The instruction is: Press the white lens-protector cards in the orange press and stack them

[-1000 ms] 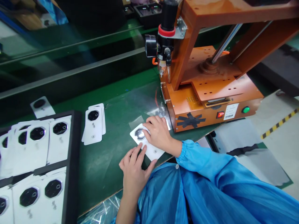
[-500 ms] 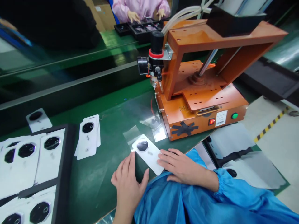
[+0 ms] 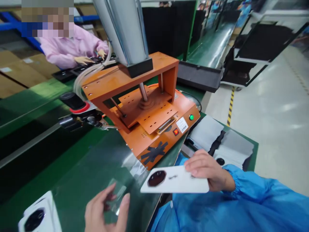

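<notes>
A white phone back cover (image 3: 178, 183) with a dark round camera area is raised off the bench, tilted toward me. My right hand (image 3: 205, 167) grips its right end, fingers on the top face and the thumb hidden. My left hand (image 3: 106, 209) is open to the left of the cover, thumb and fingers apart. Just beyond the left fingers is a small piece of clear film (image 3: 118, 193); whether they touch it I cannot tell. More white back covers (image 3: 51, 209) lie stacked at the lower left, partly cut off.
An orange press (image 3: 154, 125) with a lit red switch and a green button stands ahead on the green bench (image 3: 79, 174). Wrapped covers (image 3: 233, 148) lie at right. Across the bench sits a person in pink (image 3: 79, 45). A dark tray (image 3: 200, 75) is behind the press.
My right hand has lifted the phone back cover from the bench and turned it. My left hand has moved toward the clear film. The view has swung right.
</notes>
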`<state>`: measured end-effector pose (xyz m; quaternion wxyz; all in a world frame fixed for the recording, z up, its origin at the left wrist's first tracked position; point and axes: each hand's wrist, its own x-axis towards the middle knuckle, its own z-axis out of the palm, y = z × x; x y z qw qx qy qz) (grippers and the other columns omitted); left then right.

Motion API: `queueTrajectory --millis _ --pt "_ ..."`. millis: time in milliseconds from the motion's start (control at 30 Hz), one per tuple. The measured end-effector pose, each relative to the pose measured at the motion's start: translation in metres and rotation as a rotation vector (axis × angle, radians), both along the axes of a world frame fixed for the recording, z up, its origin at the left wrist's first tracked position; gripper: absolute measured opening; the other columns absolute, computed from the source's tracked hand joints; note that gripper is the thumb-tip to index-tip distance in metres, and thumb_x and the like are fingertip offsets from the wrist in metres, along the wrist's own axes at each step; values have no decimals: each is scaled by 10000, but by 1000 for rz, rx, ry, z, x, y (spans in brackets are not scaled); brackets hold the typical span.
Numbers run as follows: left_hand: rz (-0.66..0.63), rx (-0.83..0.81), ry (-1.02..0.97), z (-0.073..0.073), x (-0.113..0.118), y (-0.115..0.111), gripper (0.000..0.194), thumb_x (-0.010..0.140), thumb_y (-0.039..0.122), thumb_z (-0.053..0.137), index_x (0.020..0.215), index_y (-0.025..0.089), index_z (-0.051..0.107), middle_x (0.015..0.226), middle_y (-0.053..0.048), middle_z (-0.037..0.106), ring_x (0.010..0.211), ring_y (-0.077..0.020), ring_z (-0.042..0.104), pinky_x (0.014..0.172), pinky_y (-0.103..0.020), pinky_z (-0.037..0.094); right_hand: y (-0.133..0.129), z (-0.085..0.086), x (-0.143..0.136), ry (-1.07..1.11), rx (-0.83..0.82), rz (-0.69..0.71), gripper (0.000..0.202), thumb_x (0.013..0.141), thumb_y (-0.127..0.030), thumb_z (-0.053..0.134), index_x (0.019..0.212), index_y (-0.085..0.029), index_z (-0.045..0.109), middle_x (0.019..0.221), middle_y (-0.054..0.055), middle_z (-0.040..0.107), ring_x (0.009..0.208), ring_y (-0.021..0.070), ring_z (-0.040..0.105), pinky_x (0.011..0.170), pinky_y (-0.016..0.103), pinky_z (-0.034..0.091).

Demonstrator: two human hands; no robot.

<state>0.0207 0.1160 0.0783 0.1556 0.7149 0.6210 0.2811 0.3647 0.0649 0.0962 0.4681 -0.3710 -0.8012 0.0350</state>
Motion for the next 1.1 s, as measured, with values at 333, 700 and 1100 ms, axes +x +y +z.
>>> queueTrajectory --millis 333,700,1100 --pt "-411 -497 -415 50 125 105 543 834 657 618 1084 187 724 830 -59 729 681 -178 657 518 -238 446 -16 7 66 -89 249 -518 391 949 -172 576 1310 -317 611 1038 71 795 960 248 777 783 439 557" --pt "-298 -524 -318 46 127 108 652 757 775 617 1011 184 729 627 11 622 378 -98 429 387 -230 346 -6 0 75 -118 274 -627 304 955 -117 515 1184 -287 617 1020 43 798 948 187 780 767 361 533" --pt "-253 -507 -330 39 126 109 646 737 766 647 1014 191 744 687 -19 670 486 -129 519 419 -221 402 -4 -1 71 -164 346 -578 238 983 -137 512 1179 -180 640 1019 104 794 990 197 767 778 348 515"
